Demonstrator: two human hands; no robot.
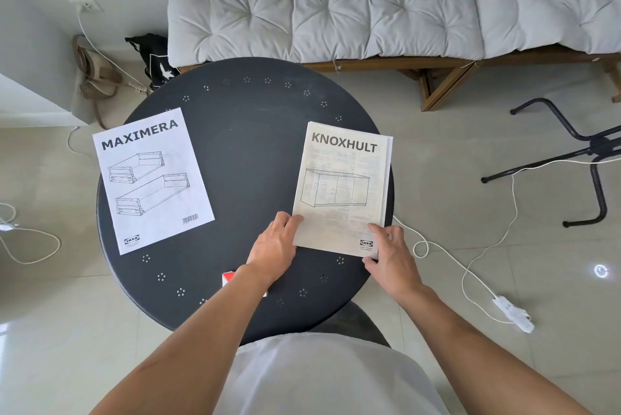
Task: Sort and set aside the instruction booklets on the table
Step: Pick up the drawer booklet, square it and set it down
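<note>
A white MAXIMERA booklet (153, 179) lies flat on the left side of the round dark table (248, 152), overhanging its edge a little. A yellowish KNOXHULT booklet (341, 186) lies on the right side, with more pages showing under its right edge. My left hand (275, 246) touches its near left edge with the fingers against the paper. My right hand (389, 253) pinches its near right corner, thumb on top.
A small red and white object (228, 278) sits on the table near edge, partly hidden by my left forearm. Behind the table stands a wooden bench with grey cushions (386, 11). White cables and a power strip (512, 312) lie on the floor at right, beside black chair legs (584, 159).
</note>
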